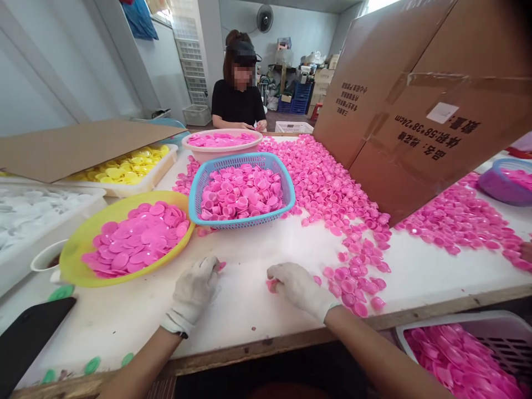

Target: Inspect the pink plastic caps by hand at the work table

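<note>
My left hand (194,289), in a white glove, is closed in a pinch on a small pink plastic piece (221,266) that pokes out past the fingertips. Across a bare strip of the white tabletop (245,321), my gloved right hand (302,289) curls around another pink plastic piece (272,285), mostly hidden by the fingers. Loose pink plastic cups (353,277) lie just right of that hand. A yellow bowl (70,266) of flat pink discs (141,238) stands beyond my left hand. Behind both hands is a blue basket (241,223) of pink cups (241,194).
A large cardboard box (386,127) leans over the pink heap at right. White trays (91,208), a cup (39,260) and a black phone (33,338) are at left. A crate of pink pieces (461,360) stands below the right edge. A person (238,100) sits opposite.
</note>
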